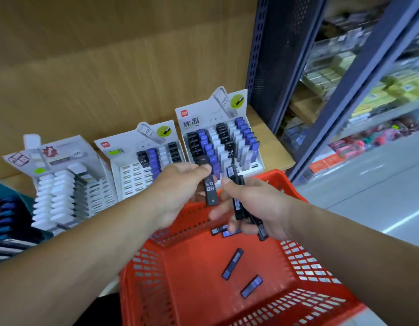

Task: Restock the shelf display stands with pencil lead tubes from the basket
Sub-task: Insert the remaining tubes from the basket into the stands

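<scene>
Lead tube [210, 187] pinched by left hand [180, 187], more tubes [237, 201] gripped by right hand [260, 205], above basket [142, 276]

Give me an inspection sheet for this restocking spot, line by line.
Surface: wooden shelf carries three stands.
Job's things: right stand nearly full; middle stand partly filled; left stand holds white items; red basket has loose tubes on its floor.
Clutter: coloured packs at the left edge.
Hands: left hand pinches one black tube; right hand grips several dark tubes.
Cables: nothing seen.
Surroundings: blue racks with blurred goods to the right; grey floor.
</scene>
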